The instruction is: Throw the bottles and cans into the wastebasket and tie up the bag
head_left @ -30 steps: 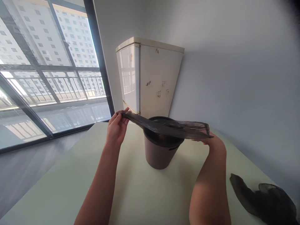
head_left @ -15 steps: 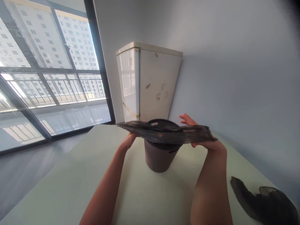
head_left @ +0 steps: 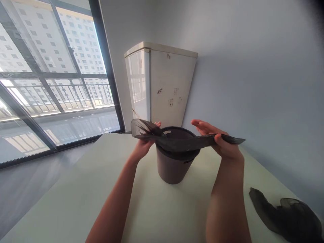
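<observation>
A dark grey trash can (head_left: 172, 168) with oval handle slots stands upright in front of me. A thin black garbage bag (head_left: 179, 144), gathered into a long strip, stretches across its mouth at the near rim. My right hand (head_left: 222, 140) pins the bag's right end under the thumb, its other fingers stretched out beyond the rim. At the left of the can, my left hand (head_left: 145, 145) holds the bag's other end, which fans out over it. The bag covers part of that hand; only some fingertips show past it.
The can stands on a pale green table (head_left: 101, 189). A second crumpled black bag (head_left: 286, 216) lies at the table's right side. Behind the table is a white fridge (head_left: 172, 84) with worn spots. Glass sliding doors (head_left: 58, 81) are at the left, a plain wall (head_left: 253, 87) at the right.
The bag's left end has flared up over my left hand, and its middle has dropped lower around the near rim. My right thumb now shows on top of the bag.
</observation>
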The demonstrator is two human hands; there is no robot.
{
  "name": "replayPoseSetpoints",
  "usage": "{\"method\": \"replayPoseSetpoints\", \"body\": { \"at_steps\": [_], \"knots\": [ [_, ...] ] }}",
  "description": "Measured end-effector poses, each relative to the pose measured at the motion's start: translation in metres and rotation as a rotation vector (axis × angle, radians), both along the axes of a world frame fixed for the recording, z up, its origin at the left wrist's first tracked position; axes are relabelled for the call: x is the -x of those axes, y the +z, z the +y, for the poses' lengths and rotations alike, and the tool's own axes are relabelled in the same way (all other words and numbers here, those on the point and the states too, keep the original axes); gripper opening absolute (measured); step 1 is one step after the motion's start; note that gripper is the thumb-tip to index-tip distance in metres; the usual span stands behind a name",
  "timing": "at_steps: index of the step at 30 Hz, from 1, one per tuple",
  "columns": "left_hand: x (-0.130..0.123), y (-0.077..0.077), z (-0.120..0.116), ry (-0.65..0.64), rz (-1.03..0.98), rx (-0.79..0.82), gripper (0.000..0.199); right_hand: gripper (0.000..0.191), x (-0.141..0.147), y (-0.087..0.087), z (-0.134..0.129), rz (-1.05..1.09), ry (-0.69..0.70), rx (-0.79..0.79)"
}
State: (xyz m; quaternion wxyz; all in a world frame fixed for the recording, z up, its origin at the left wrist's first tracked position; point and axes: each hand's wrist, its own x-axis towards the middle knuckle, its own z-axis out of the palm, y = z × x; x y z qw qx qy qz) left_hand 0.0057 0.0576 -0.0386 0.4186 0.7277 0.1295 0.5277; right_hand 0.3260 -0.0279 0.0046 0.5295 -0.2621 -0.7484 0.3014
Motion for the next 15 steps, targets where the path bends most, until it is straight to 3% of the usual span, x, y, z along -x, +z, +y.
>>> {"method": "replayPoseSetpoints", "body": {
  "at_steps": [3, 6, 12, 15],
  "knots": [
    [-0.010, 0.008, -0.009, -0.044, -0.196, 0.166, 0.045, 0.044, 0.007, 0.000, 0.003, 0.148, 0.006, 0.017],
    [-0.015, 0.013, -0.017, -0.129, -0.397, 0.316, 0.041, 0.044, 0.015, 0.000, 0.004, 0.282, -0.092, 0.078],
    [-0.017, 0.016, -0.027, -0.154, -0.589, 0.390, 0.029, 0.054, 0.027, -0.002, 0.009, 0.383, -0.320, 0.051],
    [-0.017, 0.018, -0.032, -0.142, -0.605, 0.415, 0.036, 0.053, 0.033, -0.002, 0.011, 0.465, -0.303, 0.024]
  ]
}}
